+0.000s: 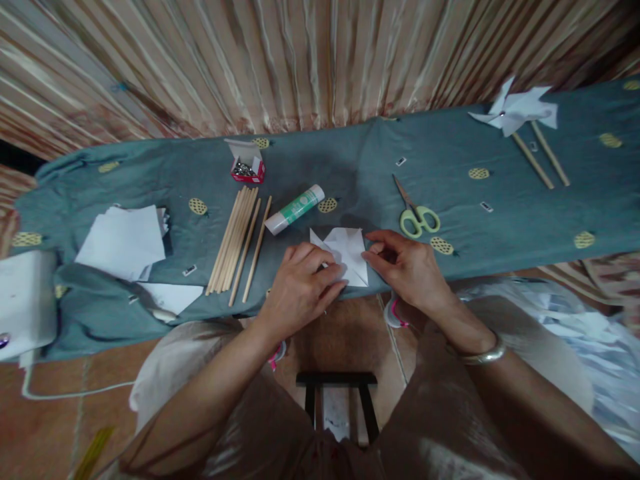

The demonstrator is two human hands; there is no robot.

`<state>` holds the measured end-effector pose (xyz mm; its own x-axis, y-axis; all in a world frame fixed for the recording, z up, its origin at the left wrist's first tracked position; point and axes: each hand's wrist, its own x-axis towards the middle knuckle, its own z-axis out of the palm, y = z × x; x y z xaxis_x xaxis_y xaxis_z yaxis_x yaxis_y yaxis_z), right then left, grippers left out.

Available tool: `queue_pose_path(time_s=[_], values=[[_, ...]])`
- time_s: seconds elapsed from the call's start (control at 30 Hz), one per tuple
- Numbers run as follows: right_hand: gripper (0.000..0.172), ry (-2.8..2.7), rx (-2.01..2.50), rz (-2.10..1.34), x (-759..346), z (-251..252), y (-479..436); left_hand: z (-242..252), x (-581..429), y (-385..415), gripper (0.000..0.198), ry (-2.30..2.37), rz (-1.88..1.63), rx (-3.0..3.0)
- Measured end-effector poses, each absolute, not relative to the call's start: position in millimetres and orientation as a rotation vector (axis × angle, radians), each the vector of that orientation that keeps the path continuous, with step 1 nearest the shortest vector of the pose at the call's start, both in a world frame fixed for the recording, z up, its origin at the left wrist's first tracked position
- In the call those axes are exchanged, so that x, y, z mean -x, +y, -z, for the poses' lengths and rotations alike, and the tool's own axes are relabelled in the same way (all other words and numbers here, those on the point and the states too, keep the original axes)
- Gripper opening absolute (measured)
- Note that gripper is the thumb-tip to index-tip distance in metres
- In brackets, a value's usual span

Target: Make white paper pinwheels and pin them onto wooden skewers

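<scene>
A small white paper (pixel 350 252), cut and partly folded at its corners, lies near the front edge of the cloth-covered table. My left hand (pixel 307 283) rests on its left side, fingers curled and pressing on the paper. At the right edge of the sheet, my right hand (pixel 403 265) has its thumb and forefinger pinched together by the paper. Just behind the left hand lies a glue stick (pixel 295 209) with a green label. Scissors (pixel 416 215) with light green handles lie behind my right hand, blades pointing away.
Several wooden sticks (pixel 235 240) lie left of the glue stick. Behind them stands an open red box (pixel 247 171) of metal pins. A stack of white paper (pixel 123 240) lies at left, beside a white device (pixel 27 303). Finished paper pinwheels (pixel 523 112) lie at far right.
</scene>
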<state>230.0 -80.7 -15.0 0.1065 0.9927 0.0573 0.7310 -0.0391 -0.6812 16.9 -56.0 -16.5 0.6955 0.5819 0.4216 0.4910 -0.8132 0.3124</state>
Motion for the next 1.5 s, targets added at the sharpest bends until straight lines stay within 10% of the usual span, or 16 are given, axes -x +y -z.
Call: queue_pose_path(time_s=[0.9, 1.5], values=[[0.010, -1.838, 1.387, -0.859, -236, 14, -102, 20, -25, -71, 0.014, 0.797, -0.684, -2.789], [0.013, -1.895, 1.635, -0.439, -207, 21, -97, 26, -23, -71, 0.018, 0.848, -0.729, -2.717]])
